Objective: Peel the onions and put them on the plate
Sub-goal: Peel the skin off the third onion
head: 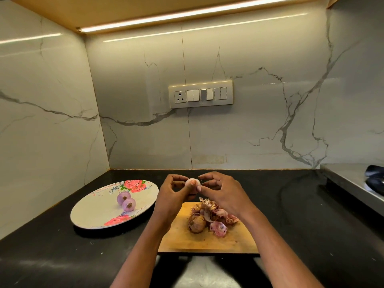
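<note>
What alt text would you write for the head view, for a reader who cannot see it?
Two hands, left hand and right hand, hold a pale onion above a board with an unpeeled onion and skins. To the left, a floral plate holds two peeled onions on a black counter.

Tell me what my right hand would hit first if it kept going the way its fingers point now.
The right hand points left, fingertips already on the small onion held by the left hand. Going on, it would probably press into that onion first, then the left hand's fingers.
</note>
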Demonstrator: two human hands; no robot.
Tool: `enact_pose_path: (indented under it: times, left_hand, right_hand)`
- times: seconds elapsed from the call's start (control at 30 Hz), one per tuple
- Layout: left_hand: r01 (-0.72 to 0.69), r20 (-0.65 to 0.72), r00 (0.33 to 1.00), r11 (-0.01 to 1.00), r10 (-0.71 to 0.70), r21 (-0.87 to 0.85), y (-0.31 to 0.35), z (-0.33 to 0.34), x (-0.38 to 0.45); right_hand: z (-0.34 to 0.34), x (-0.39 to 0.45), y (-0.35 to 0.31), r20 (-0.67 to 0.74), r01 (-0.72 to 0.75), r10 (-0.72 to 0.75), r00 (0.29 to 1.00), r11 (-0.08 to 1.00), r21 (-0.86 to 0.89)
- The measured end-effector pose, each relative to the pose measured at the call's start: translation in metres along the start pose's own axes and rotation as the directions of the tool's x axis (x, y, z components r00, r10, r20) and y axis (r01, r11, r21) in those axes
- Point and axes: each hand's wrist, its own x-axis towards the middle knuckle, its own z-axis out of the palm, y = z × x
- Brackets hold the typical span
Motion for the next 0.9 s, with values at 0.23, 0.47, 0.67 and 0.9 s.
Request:
enact_pose_path:
  times: [0.23, 0.47, 0.67, 0.9]
  left_hand:
    - [-0.029, 0.072, 0.997, 0.999, 0.026, 0.036, 0.002, -0.002, -0.001]
    - [-0.088, 0.160, 0.984, 0.994, 0.077, 0.061, 0.003, 0.002, -0.004]
    - [-0.081, 0.088, 0.993, 0.995, 0.076, 0.059, 0.003, 0.000, -0.002]
    - [-0.029, 0.101, 0.994, 1.000, 0.029, -0.002, 0.005, -0.001, -0.002]
  right_hand:
    - [0.002, -0.002, -0.001, -0.040, 0.050, -0.048, 0.998, 0.998, 0.043]
    - [0.001, 0.001, 0.005, -0.109, 0.018, -0.013, 0.994, 0.999, 0.049]
    - [0.000, 0.001, 0.002, 0.013, -0.015, 0.013, 1.000, 0.971, 0.238]
    - [-0.008, 0.000, 0.004, 0.000, -0.026, 0.027, 1.000, 0.967, 0.254]
